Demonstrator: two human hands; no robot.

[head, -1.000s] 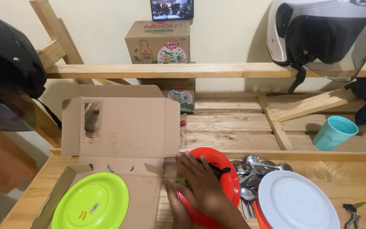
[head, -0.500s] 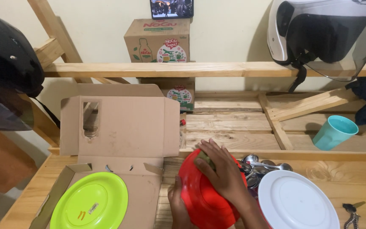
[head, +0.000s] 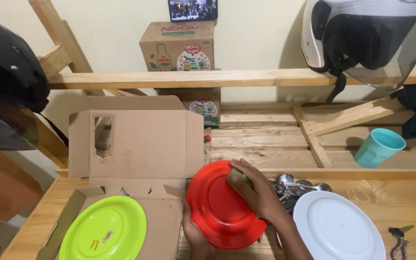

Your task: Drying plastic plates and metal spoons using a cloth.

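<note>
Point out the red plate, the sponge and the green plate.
red plate point(head: 217, 204), head view, on its bare face left of the fingers.
sponge point(head: 237, 176), head view, on the olive corner above the thumb.
green plate point(head: 103, 230), head view, near the middle of its well.

The left hand point(head: 193, 236) grips from below, thumb up, while the right hand point(head: 258, 195) presses down, fingers curled.

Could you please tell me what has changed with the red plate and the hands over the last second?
The red plate has been tipped up, its face now showing. The right hand has slid its sponge to the upper rim. The left hand still grips the lower edge. Green plate, white plate and spoons stayed put.
</note>
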